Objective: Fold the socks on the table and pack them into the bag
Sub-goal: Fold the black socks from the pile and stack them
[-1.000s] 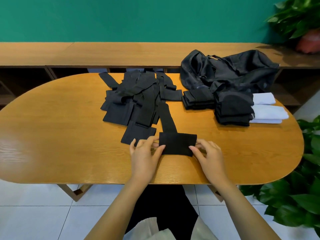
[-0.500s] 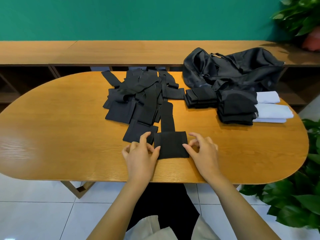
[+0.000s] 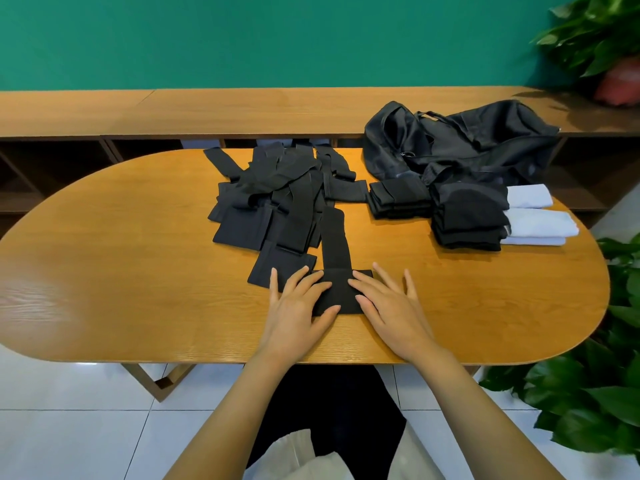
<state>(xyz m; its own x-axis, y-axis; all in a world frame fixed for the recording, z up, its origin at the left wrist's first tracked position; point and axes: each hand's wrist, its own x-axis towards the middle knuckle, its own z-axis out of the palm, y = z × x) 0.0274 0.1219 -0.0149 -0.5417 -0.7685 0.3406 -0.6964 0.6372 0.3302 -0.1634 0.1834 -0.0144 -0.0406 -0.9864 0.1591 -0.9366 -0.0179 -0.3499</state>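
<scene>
**Item under work:** one folded black sock [image 3: 341, 289], flat on the oval wooden table [image 3: 138, 271] close to its near edge. The left hand [image 3: 294, 306] and right hand [image 3: 391, 306] lie on it from either side with fingers straight and spread. They press it down and grip nothing.

**Handling, as judged:** thin knit, so light, limp and not fragile. It has no stiffness of its own, and the fold is likely to loosen if it is lifted by one layer. Best taken at the folded edge, thumb above and fingers beneath, pinching all layers together. It should slide easily on the smooth wood.

**Count:**
- One long black sock [image 3: 334, 237] laid out straight at 12 o'clock from the hands. Whether it joins the folded piece cannot be told.
- One loose heap of black socks [image 3: 277, 195] at 11 o'clock. They overlap too much to count.
- Two stacks of folded black socks at 1 to 2 o'clock — a lower one [image 3: 398, 199] and a taller one [image 3: 467, 220].
- Three folded white socks [image 3: 540, 223] touching the taller stack's right side.
- One black bag [image 3: 467, 143] slumped just behind both stacks at 1 o'clock. Its opening is not clearly visible.
</scene>
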